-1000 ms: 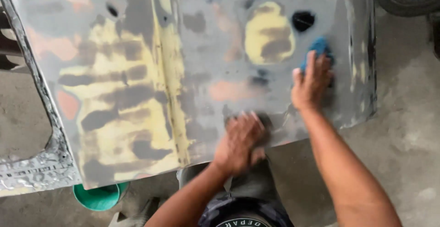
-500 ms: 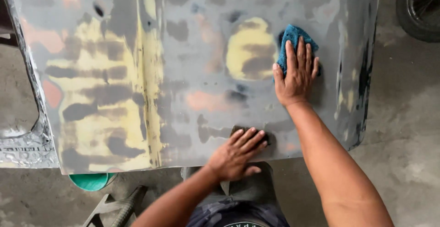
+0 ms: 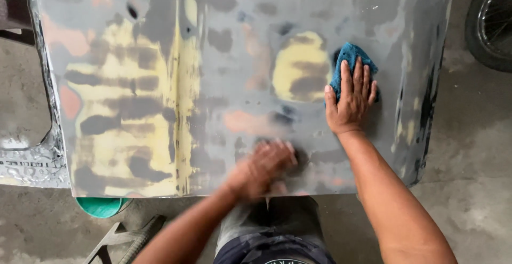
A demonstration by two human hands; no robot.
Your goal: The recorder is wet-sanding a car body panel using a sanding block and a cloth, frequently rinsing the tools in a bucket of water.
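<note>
1. Concrete floor point(image 3: 469, 189), grey and stained, lies all around the work; at its near left edge sits a green bucket point(image 3: 101, 206), with a dark metal stand point(image 3: 125, 237) just beside it.
2. Nearest to the camera are the person's dark trousers point(image 3: 282, 232), between the two forearms.
3. Above them lies a large car body panel point(image 3: 213, 82), sanded grey with yellow filler patches and pinkish spots; its near edge runs just above the bucket.
4. On the near middle of the panel the left hand point(image 3: 264, 165) is blurred with motion. It presses down on something dark at its right side; what that is, and how the fingers are set, cannot be told.
5. Farther and to the right, the right hand point(image 3: 349, 98) lies flat, fingers straight and slightly spread, on a blue cloth point(image 3: 349, 56) that shows past the fingertips and touches the panel beside a round yellow patch point(image 3: 301, 66).
6. At the far right corner part of a tyre point(image 3: 488, 24) shows on the floor.
7. At the left, a scuffed metal frame piece point(image 3: 32, 157) adjoins the panel.
</note>
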